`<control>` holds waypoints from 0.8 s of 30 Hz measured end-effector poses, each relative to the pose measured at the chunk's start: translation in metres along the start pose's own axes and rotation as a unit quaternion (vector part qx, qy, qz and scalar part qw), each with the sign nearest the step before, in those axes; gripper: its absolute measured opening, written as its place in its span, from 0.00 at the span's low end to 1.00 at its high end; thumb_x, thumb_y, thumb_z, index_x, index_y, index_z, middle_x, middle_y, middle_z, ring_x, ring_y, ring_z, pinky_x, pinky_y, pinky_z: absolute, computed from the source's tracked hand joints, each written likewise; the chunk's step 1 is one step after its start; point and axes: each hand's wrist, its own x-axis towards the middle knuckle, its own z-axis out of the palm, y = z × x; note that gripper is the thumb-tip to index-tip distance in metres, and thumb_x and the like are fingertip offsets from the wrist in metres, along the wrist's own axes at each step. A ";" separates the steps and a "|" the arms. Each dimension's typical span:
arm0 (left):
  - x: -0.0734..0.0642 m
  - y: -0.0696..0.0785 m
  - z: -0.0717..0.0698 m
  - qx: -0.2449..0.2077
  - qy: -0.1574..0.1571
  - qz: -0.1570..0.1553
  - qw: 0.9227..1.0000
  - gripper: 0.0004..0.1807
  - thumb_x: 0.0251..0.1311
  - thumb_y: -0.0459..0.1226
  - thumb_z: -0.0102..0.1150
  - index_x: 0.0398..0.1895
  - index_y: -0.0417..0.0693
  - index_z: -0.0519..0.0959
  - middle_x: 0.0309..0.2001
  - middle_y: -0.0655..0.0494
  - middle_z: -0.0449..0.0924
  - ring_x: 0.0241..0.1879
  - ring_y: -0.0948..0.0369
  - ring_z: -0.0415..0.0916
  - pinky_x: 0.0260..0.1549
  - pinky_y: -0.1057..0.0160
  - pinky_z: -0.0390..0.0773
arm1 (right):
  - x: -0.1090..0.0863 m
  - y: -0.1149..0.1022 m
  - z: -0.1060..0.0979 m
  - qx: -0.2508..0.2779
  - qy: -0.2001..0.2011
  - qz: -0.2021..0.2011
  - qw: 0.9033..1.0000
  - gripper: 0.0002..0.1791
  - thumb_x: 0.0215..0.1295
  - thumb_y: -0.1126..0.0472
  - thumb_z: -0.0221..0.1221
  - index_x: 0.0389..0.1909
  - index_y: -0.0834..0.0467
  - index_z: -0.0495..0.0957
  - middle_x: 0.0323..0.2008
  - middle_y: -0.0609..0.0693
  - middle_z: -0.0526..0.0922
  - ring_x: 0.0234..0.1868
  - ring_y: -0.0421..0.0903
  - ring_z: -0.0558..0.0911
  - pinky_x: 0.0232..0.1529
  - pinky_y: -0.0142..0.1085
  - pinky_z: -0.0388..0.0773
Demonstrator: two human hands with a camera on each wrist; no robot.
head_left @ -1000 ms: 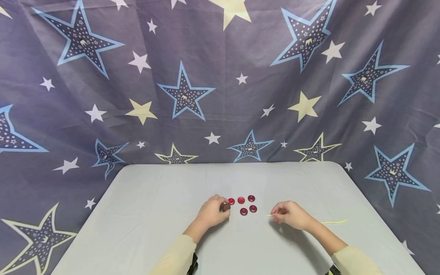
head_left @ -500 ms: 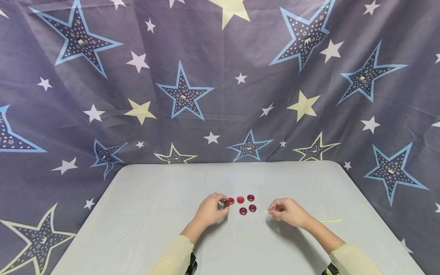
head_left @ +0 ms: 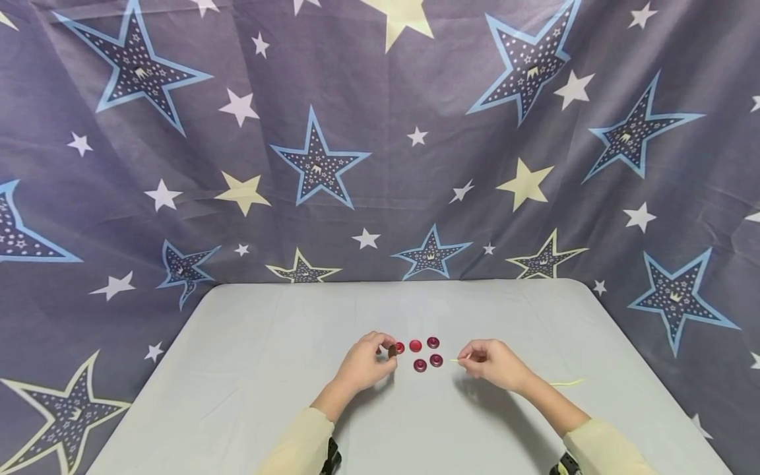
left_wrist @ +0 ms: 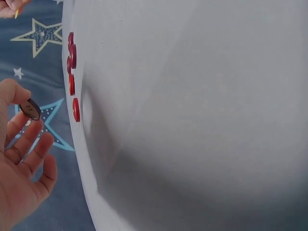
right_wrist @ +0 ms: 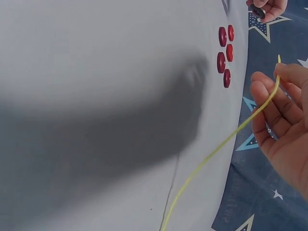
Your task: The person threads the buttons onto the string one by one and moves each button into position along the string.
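Head view: a counter (head_left: 279, 369) stands before a star-printed cloth (head_left: 380, 165). The left hand (head_left: 361, 361) pinches a brown button (head_left: 392, 351) on edge. The right hand (head_left: 497, 365) pinches a yellow cord (head_left: 567, 382) near one end; the short tip points toward the brown button, and the far end shows beyond the forearm. Five red buttons (head_left: 419, 365), two bright and three darker, lie on the counter between the hands. Tip and brown button are well apart.

Left wrist view: thumb and forefinger grip the brown button by its rim, with small holes visible in its face. The remaining fingers are loosely bent and hold nothing. None of the red buttons is touched.

Right wrist view: thumb and fingertip hold the cord, its tip projecting past them; the length trails over the fingers and down across the frame. No button is seen on the visible length.

Assessment: the step in hand is judged to be presenting cord to button for threading. The next move calls for closing the gap, squaring the holes to the tip and keeping the protruding end stiff enough to enter one.
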 end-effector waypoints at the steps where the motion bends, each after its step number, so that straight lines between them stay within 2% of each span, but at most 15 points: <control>1: 0.000 0.000 0.000 -0.002 -0.001 0.001 1.000 0.15 0.50 0.39 0.60 0.43 0.48 0.78 0.38 0.59 0.78 0.39 0.59 0.76 0.41 0.63 0.76 | 0.000 -0.001 0.000 0.004 0.001 -0.001 1.000 0.09 0.61 0.61 0.60 0.34 0.65 0.79 0.20 0.54 0.80 0.19 0.34 0.74 0.22 0.29 0.73; 7: -0.001 0.001 0.001 -0.020 -0.006 0.004 1.000 0.13 0.50 0.38 0.60 0.41 0.51 0.78 0.39 0.61 0.79 0.40 0.60 0.76 0.41 0.64 0.76 | 0.003 -0.003 0.004 0.016 0.003 -0.006 1.000 0.08 0.59 0.61 0.61 0.32 0.63 0.80 0.20 0.51 0.80 0.20 0.32 0.73 0.22 0.27 0.71; 15: -0.001 0.004 0.004 -0.061 -0.014 0.003 0.998 0.14 0.50 0.37 0.60 0.42 0.51 0.78 0.40 0.61 0.79 0.42 0.59 0.76 0.42 0.62 0.75 | 0.008 -0.002 0.009 0.001 0.003 -0.013 1.000 0.06 0.59 0.61 0.60 0.31 0.61 0.79 0.19 0.46 0.79 0.21 0.32 0.74 0.23 0.28 0.72; 20: 0.000 0.004 0.008 -0.097 -0.008 0.016 0.995 0.15 0.50 0.35 0.60 0.43 0.48 0.78 0.40 0.57 0.80 0.42 0.56 0.76 0.43 0.57 0.76 | 0.009 -0.007 0.012 0.002 0.008 -0.017 1.000 0.05 0.59 0.63 0.60 0.30 0.61 0.79 0.21 0.48 0.79 0.22 0.32 0.73 0.24 0.27 0.72; 24: 0.001 0.005 0.010 -0.128 -0.010 0.015 0.992 0.16 0.51 0.34 0.60 0.45 0.44 0.78 0.39 0.55 0.80 0.43 0.55 0.76 0.45 0.54 0.75 | 0.007 -0.027 0.011 -0.005 0.008 -0.006 1.000 0.04 0.58 0.67 0.59 0.31 0.65 0.78 0.22 0.53 0.80 0.22 0.34 0.73 0.24 0.26 0.71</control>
